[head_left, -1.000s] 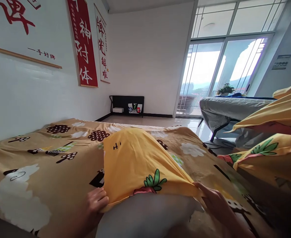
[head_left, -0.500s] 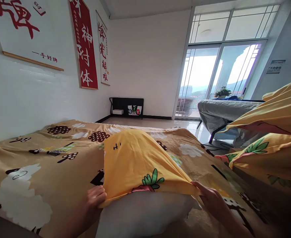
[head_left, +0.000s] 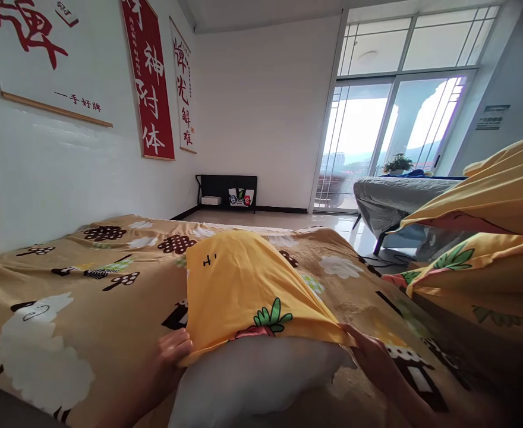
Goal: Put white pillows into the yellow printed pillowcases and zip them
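A yellow pillowcase (head_left: pixel 239 285) with a carrot print and the word "Hi" covers the far part of a white pillow (head_left: pixel 248 380). The pillow's near part sticks out bare from the open edge. My left hand (head_left: pixel 173 349) is closed on the left corner of that edge. On the other side, my right hand (head_left: pixel 368 351) pinches the right corner, the fabric stretched between the two. Both lie on a brown bedspread (head_left: pixel 136 309) printed with sheep, clouds and trees.
More yellow carrot-print fabric (head_left: pixel 479 255) is heaped at the right. Behind it stands a table under a grey cover (head_left: pixel 390 199) with a potted plant (head_left: pixel 397 163). A low black shelf (head_left: pixel 226 184) sits by the far wall, near a sliding glass door (head_left: pixel 390 131).
Both hands keep their hold on the pillowcase. Its near edge has shifted slightly away from me, and a little more of the white pillow shows. The view has moved slightly.
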